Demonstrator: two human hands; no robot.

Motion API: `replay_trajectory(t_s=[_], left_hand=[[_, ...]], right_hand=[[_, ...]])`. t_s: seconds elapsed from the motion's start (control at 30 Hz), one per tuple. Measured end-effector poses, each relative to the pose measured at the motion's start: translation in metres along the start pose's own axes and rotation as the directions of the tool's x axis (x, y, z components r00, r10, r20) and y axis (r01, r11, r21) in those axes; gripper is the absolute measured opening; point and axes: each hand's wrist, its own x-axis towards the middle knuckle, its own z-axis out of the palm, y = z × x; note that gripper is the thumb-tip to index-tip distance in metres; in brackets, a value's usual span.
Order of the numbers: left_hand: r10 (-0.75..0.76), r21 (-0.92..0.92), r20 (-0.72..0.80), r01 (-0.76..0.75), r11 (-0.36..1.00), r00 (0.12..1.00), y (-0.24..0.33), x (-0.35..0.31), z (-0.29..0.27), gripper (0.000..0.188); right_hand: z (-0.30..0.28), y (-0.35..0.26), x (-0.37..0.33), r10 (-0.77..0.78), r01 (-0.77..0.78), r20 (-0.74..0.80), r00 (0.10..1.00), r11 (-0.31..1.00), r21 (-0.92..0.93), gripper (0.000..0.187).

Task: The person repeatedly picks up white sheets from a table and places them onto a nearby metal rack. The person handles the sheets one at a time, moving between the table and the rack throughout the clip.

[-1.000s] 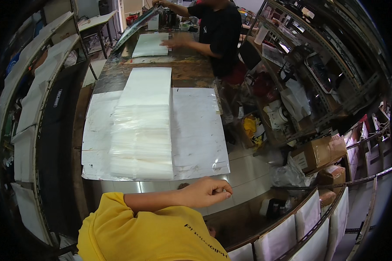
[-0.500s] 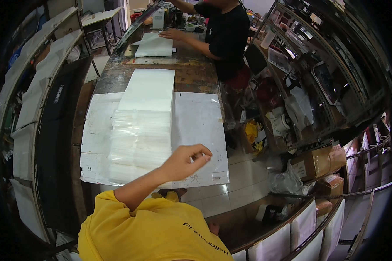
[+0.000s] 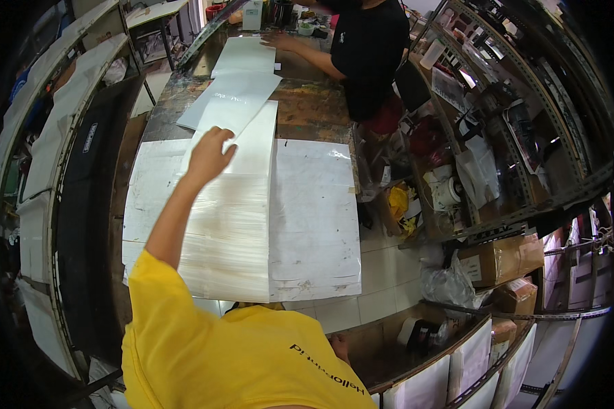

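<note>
My left hand (image 3: pixel 210 158) reaches over the stack of white sheets (image 3: pixel 228 232), its fingers curled at the near end of a loose white sheet (image 3: pixel 233 95). That sheet lies at a slant across the stack's far end, its upper part glossy and greyish. The stack's near half shows many layered, shiny edges. At the right edge of my yellow shirt a small patch of skin shows, apparently my right hand (image 3: pixel 340 346); its fingers cannot be made out. Beyond the slanted sheet lies another white pile (image 3: pixel 242 56), touched by a co-worker's hand (image 3: pixel 278 41).
The stack rests on a white board (image 3: pixel 317 225) upon a stained dark table (image 3: pixel 310 112). A person in black (image 3: pixel 368 44) stands at the table's far right. Shelves line both sides, with cardboard boxes (image 3: pixel 501 259) and a clear plastic bag (image 3: pixel 449 283) at lower right.
My left hand has moved from the stack's near right forward and left to the loose sheet, which now lies slanted across the far end. The co-worker's hand has shifted slightly away.
</note>
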Motion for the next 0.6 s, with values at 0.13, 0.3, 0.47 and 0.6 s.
replay_trajectory(t_s=[0.13, 0.3, 0.47, 0.6], left_hand=[[-0.146, 0.281, 0.242, 0.074, 0.957, 0.959, -0.092, 0.033, 0.008, 0.035], [-0.073, 0.318, 0.351, -0.045, 0.947, 0.933, -0.158, 0.047, 0.024, 0.044], [0.156, 0.298, 0.532, -0.357, 0.885, 0.832, -0.198, 0.062, 0.064, 0.02], [0.101, 0.409, 0.505, -0.341, 0.847, 0.857, -0.216, 0.074, 0.086, 0.022]], right_hand=[[-0.007, 0.001, -0.005, -0.011, 0.013, 0.019, 1.0, 0.994, -0.112, 0.035], [-0.023, 0.0, -0.015, 0.052, -0.041, 0.045, 0.998, 0.974, -0.225, 0.032], [-0.018, -0.004, -0.024, -0.153, 0.129, -0.167, 0.974, 0.981, -0.147, 0.026], [-0.013, -0.013, -0.028, -0.249, 0.199, -0.257, 0.934, 0.958, -0.206, 0.032]])
